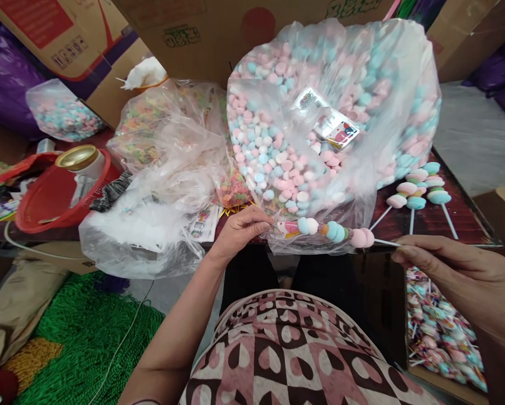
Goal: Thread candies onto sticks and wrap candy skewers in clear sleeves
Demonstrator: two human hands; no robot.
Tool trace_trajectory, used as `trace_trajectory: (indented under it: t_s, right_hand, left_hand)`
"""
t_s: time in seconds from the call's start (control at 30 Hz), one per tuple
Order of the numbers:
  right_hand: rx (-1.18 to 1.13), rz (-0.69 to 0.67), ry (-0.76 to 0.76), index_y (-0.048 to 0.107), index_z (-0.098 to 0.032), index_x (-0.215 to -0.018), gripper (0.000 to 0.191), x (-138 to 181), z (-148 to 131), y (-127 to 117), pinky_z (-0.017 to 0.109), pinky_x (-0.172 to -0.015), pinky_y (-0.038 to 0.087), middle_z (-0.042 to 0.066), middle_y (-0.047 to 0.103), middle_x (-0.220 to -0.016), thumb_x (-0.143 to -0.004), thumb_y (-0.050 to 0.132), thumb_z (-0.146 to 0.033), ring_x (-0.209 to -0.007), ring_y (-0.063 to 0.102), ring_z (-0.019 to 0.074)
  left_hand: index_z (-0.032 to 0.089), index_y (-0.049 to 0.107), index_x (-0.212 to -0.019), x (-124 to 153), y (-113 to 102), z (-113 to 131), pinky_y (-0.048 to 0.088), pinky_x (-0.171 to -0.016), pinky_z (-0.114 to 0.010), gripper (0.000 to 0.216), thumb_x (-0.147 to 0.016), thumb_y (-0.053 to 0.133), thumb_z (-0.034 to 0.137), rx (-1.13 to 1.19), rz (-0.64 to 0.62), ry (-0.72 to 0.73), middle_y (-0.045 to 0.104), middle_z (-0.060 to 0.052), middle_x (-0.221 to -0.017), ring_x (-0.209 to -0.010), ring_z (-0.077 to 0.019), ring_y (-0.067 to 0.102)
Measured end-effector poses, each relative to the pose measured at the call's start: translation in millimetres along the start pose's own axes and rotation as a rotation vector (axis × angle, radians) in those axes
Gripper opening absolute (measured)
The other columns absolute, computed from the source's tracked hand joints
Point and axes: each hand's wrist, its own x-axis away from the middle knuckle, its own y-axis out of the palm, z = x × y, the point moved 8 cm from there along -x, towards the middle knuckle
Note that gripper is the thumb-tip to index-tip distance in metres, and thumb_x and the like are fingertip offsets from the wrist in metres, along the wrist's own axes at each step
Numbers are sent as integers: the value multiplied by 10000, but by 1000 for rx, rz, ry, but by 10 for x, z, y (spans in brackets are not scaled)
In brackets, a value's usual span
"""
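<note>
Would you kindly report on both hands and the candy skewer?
Right hand pinching stick of candy skewer. Left hand at its printed tip. Clear candy bag behind skewer.

Skewered sweets [336, 232]: mainly pink, blue, white; tabletop [467, 216]: dark red; basket [32, 215], left: red; strands [88, 337], near left: green; garment [286, 354], near: pink, brown and cream heart checks

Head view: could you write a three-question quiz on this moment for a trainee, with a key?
1. On the held candy skewer, which colour are the pieces nearest the right hand?
A) blue
B) pink
C) white
2. How many other skewers lie on the table?
3. True or false: the left hand grips the white stick.

Key:
1. B, pink.
2. Three.
3. False; the right hand grips the white stick.
</note>
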Motion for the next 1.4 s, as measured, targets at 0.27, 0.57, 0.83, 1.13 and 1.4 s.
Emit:
trace_trajectory:
  t_s: [0.27, 0.57, 0.83, 1.13, 1.4]
  right_hand:
    - [-25, -110, 15, 776, -258, -827, 248, -14, 30, 89, 234, -602, 594, 15, 754, -713, -650, 789, -432, -616, 710, 176]
    - [16, -136, 93, 717, -223, -856, 366, -23, 97, 125, 246, -559, 528, 28, 695, -655, -705, 739, -556, -607, 642, 169]
    - [-150, -471, 112, 655, -187, -956, 379, 180, -106, 679, 268, -538, 488, 45, 696, -674, -868, 586, -549, -532, 607, 146]
    - [-621, -306, 229, 611, -242, -879, 160, 90, -121, 754, 262, -590, 507, 20, 746, -858, -821, 708, -354, -588, 640, 131]
    - [-702, -250, 189, 670, -183, -792, 63, -98, -384, 1211, 219, -400, 202, -7, 625, -697, -774, 665, -242, -427, 329, 38]
  left_hand:
    - [240, 780, -883, 0, 6, -57, 460, -778, -269, 118, -812, 718, 311, 3, -9, 12, 679, -38, -877, -837, -148, 598]
    - [205, 761, -854, -2, 94, 51, 464, -728, -267, 160, -814, 708, 350, -139, -53, 39, 665, -47, -839, -792, -147, 597]
    - [175, 682, -805, -45, 168, 16, 430, -735, -258, 170, -839, 669, 340, -152, 6, 13, 639, -24, -799, -768, -131, 566]
    - [175, 672, -876, 23, 146, -132, 446, -724, -239, 192, -831, 669, 361, 1, 49, -99, 652, -15, -835, -753, -116, 566]
    - [174, 697, -901, 53, 272, -17, 470, -787, -255, 178, -880, 598, 320, -138, -49, -23, 705, -48, -899, -840, -140, 625]
